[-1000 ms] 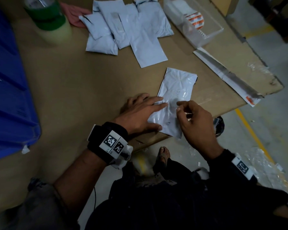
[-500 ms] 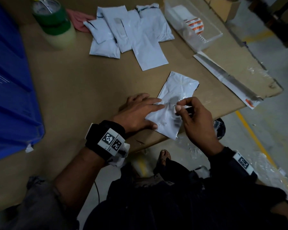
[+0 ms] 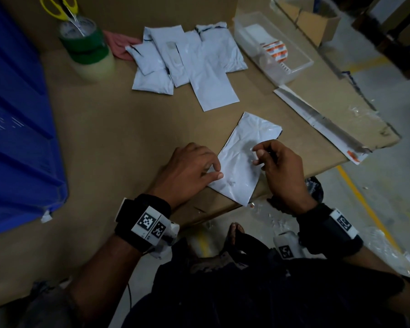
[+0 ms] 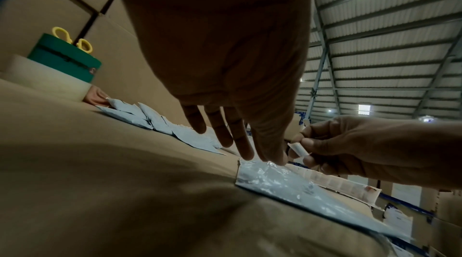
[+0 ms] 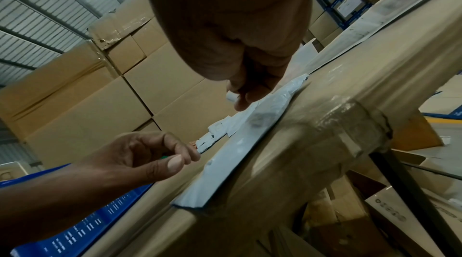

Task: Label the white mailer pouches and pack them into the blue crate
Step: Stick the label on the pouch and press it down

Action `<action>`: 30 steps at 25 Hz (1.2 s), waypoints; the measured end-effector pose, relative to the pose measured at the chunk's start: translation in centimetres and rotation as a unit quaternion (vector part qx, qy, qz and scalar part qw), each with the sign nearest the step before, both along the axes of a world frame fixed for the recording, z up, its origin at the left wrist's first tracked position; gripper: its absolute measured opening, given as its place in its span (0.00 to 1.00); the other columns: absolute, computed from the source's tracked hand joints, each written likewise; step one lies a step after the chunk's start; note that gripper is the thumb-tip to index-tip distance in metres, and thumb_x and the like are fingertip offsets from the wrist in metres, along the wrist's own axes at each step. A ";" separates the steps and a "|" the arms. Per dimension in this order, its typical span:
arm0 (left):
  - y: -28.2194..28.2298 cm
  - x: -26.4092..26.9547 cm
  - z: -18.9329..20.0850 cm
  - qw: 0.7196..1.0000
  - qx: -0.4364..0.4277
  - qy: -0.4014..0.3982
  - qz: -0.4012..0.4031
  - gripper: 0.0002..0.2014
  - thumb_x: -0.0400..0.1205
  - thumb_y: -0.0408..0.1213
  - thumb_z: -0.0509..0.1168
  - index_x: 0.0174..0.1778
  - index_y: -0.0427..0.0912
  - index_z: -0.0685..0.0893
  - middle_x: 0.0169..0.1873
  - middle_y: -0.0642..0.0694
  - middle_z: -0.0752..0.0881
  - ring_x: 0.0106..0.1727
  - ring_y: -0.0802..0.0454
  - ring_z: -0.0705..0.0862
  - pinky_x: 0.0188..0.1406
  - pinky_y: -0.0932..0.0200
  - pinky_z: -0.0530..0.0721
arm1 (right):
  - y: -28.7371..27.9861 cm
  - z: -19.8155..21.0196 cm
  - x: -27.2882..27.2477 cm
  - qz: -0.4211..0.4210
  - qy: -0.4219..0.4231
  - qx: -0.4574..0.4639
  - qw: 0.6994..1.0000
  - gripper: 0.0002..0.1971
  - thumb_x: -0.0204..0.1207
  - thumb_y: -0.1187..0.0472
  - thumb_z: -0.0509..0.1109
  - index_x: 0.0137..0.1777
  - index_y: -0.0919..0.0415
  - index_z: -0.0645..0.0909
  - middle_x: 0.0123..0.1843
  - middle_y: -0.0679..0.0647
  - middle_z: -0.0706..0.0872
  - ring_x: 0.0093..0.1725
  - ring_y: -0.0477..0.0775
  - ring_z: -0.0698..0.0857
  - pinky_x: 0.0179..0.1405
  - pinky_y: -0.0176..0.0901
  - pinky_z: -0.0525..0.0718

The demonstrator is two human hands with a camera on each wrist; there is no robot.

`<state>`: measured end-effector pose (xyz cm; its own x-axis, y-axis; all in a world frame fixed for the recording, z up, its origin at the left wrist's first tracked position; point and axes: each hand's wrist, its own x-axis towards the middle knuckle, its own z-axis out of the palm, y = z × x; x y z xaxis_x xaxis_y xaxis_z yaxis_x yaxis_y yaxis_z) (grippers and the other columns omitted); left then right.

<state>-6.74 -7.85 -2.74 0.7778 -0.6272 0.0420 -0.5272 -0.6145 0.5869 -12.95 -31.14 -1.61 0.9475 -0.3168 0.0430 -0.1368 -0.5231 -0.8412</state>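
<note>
One white mailer pouch [image 3: 242, 166] lies slanted at the cardboard table's front edge, its near corner sticking out past the edge. My left hand [image 3: 214, 171] sits at the pouch's left edge, thumb and curled fingers pinching it; the same hand [image 5: 190, 157] shows in the right wrist view. My right hand [image 3: 258, 157] hovers just above the pouch's middle and pinches a small white label [image 4: 297, 149] between thumb and fingertips. Several more white pouches [image 3: 187, 65] lie overlapped at the back of the table. The blue crate [image 3: 14, 138] stands at the left.
Green and clear tape rolls [image 3: 88, 50] with yellow scissors stand back left, beside a pink cloth [image 3: 118, 43]. A clear plastic box [image 3: 291, 69] holding labels is back right. A long white strip [image 3: 317, 119] lies along the table's right edge. The floor drops away beyond it.
My left hand's fingers have drawn back from lying flat across the pouch to its left edge. The right hand has stayed over the pouch, still pinching the label.
</note>
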 end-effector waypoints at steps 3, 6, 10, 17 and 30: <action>0.2 -0.5 -0.3 1.000 0.004 0.000 0.005 0.05 0.82 0.52 0.70 0.48 0.57 0.84 0.53 0.62 0.84 0.62 0.57 0.76 0.62 0.54 0.69 | -0.6 -0.3 0.6 0.004 0.006 0.005 1.000 0.10 0.90 0.64 0.63 0.57 0.59 0.88 0.48 0.50 0.93 0.46 0.41 0.92 0.42 0.31 0.83; 0.0 -1.0 -0.7 1.000 0.003 0.004 0.009 0.05 0.82 0.52 0.69 0.49 0.58 0.85 0.55 0.63 0.84 0.63 0.59 0.75 0.61 0.55 0.67 | -0.6 0.2 0.5 0.029 -0.003 0.030 0.999 0.13 0.92 0.58 0.62 0.62 0.61 0.88 0.54 0.47 0.92 0.50 0.40 0.92 0.46 0.29 0.83; -0.2 -1.6 -1.2 1.000 0.005 0.002 0.015 0.09 0.82 0.57 0.68 0.49 0.59 0.84 0.54 0.64 0.83 0.63 0.60 0.75 0.62 0.57 0.66 | -0.5 0.4 0.1 0.063 -0.017 0.023 0.998 0.15 0.93 0.55 0.61 0.65 0.58 0.88 0.55 0.48 0.91 0.53 0.43 0.90 0.49 0.34 0.86; 0.0 -1.5 -1.1 0.998 0.057 0.007 0.041 0.15 0.81 0.54 0.69 0.63 0.60 0.84 0.65 0.64 0.80 0.72 0.59 0.69 0.60 0.64 0.56 | -0.8 0.6 -0.3 0.099 -0.039 -0.084 0.991 0.03 0.80 0.61 0.79 0.49 0.52 0.91 0.48 0.36 0.91 0.47 0.40 0.89 0.45 0.26 0.81; 0.4 -2.7 -0.4 0.986 0.093 0.018 0.135 0.27 0.77 0.66 0.69 0.69 0.58 0.81 0.69 0.58 0.78 0.73 0.51 0.71 0.69 0.51 0.66 | 1.4 0.1 -0.3 0.098 -0.011 -0.026 0.995 0.08 0.77 0.68 0.77 0.47 0.52 0.91 0.47 0.39 0.92 0.48 0.41 0.91 0.45 0.34 0.86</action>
<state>-9.49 -7.42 -3.12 0.9164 -0.3910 -0.0860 -0.3099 -0.8288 0.4660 -13.28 -29.70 -1.47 0.9896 -0.1220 0.0759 -0.0092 -0.5808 -0.8140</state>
